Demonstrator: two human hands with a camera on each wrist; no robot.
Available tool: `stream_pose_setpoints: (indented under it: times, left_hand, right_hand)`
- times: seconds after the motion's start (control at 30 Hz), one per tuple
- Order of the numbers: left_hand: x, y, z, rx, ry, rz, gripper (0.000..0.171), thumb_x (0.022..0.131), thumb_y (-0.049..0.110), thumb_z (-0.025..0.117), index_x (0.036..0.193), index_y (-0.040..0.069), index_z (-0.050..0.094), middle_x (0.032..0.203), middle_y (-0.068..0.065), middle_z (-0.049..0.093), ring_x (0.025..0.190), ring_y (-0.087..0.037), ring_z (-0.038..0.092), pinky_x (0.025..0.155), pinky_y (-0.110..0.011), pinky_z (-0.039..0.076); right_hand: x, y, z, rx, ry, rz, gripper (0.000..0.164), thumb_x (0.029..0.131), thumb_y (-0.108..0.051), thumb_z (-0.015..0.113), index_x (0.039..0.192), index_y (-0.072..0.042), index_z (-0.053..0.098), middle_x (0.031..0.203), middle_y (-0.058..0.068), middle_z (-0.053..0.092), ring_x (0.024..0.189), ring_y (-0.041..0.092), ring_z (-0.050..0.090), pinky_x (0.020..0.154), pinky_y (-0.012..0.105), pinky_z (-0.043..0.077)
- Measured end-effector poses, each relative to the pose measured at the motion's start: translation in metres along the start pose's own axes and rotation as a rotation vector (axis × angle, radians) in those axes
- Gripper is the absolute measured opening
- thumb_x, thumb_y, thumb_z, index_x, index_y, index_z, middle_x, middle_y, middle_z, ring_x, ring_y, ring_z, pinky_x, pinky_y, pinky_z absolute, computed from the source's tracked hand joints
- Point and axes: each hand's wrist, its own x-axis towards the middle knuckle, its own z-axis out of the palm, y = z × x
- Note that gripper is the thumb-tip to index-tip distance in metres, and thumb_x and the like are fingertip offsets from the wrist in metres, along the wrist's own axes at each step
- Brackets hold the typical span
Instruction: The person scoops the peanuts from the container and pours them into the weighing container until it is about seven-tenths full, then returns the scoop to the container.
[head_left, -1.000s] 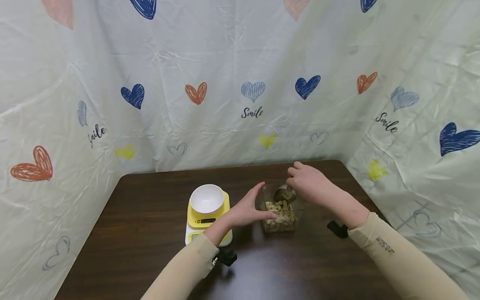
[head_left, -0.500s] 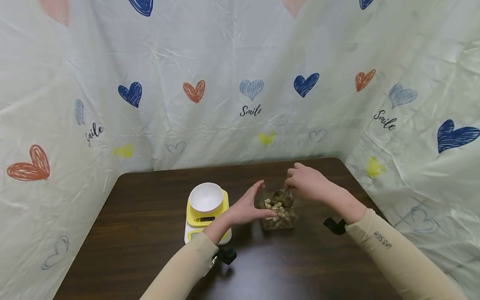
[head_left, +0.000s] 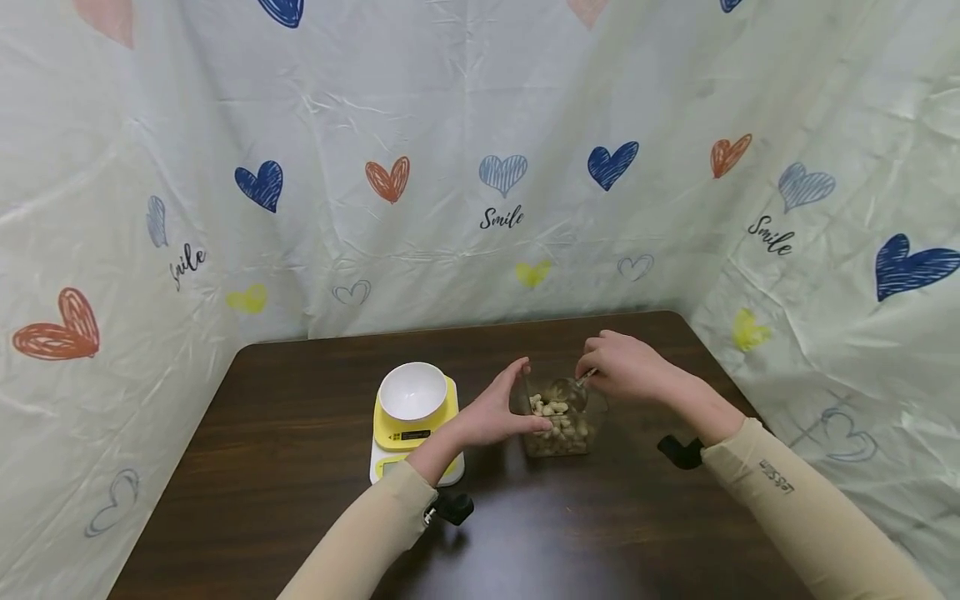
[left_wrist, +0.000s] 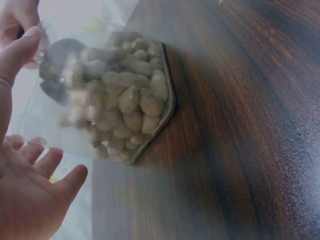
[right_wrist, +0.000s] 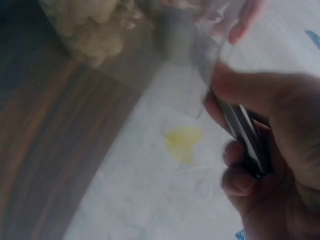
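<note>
A clear plastic container (head_left: pixel 594 427) of unshelled peanuts (head_left: pixel 551 407) stands on the table right of centre. My left hand (head_left: pixel 495 415) holds its left side, thumb at the front and fingertips towards the back rim. In the left wrist view, peanuts (left_wrist: pixel 131 100) show through the wall, beside that hand (left_wrist: pixel 40 175). My right hand (head_left: pixel 626 367) grips the handle of a metal scoop (head_left: pixel 570 393), whose round bowl is down inside the container among the peanuts. Fingers wrap the slim handle (right_wrist: pixel 242 132) in the right wrist view. The scoop's contents are hidden.
Left of the container, a yellow and white kitchen scale (head_left: pixel 384 432) carries a white bowl (head_left: pixel 412 392). My left forearm passes over the scale's front right corner. Dark wooden table (head_left: pixel 285 433) reaches back to a white curtain (head_left: pixel 450 275) printed with hearts.
My right hand has shifted slightly right, and the scoop has tilted in the container so its handle shows more. My left hand keeps its hold. The peanuts around the scoop have shifted.
</note>
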Motion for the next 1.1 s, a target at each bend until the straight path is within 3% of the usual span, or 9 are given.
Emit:
stream_pose_setpoints:
  times: [0.2,0.37,0.8,1.1]
  left_hand:
    - [0.000,0.000,-0.001,-0.002,-0.007,0.007,0.115,0.083,0.055,0.081,0.166,0.021,0.010,0.164,0.004,0.027,0.150,-0.018,0.028,0.115,-0.046,0.033]
    - [0.000,-0.002,-0.002,-0.005,-0.002,0.006,0.113,0.084,0.054,0.081,0.166,0.022,0.010,0.163,0.005,0.027,0.149,-0.018,0.028,0.115,-0.046,0.033]
    - [0.000,0.000,0.000,0.003,0.002,-0.004,0.113,0.083,0.053,0.082,0.165,0.025,0.011,0.163,0.004,0.029,0.150,-0.017,0.027,0.117,-0.045,0.031]
    - [0.001,-0.001,-0.001,0.000,-0.003,-0.006,0.113,0.083,0.054,0.082,0.166,0.024,0.010,0.163,0.005,0.028,0.150,-0.017,0.027,0.116,-0.045,0.032]
  right_hand:
    - [0.003,0.002,0.007,0.044,0.020,-0.028,0.007,0.089,-0.015,0.080,0.096,-0.017,0.079,0.087,-0.009,0.059,0.079,0.014,0.049,0.072,0.035,0.045]
    - [0.004,0.003,0.010,0.054,0.014,-0.003,0.007,0.090,-0.016,0.080,0.097,-0.017,0.079,0.091,-0.006,0.062,0.082,0.015,0.050,0.074,0.036,0.045]
    - [0.001,0.016,0.004,0.180,-0.014,0.016,0.009,0.092,-0.018,0.079,0.100,-0.020,0.079,0.096,-0.009,0.063,0.089,0.016,0.054,0.079,0.039,0.047]
    - [0.005,0.018,0.014,0.179,-0.012,0.019,0.008,0.092,-0.020,0.079,0.101,-0.020,0.079,0.096,-0.009,0.063,0.087,0.014,0.052,0.077,0.037,0.046]
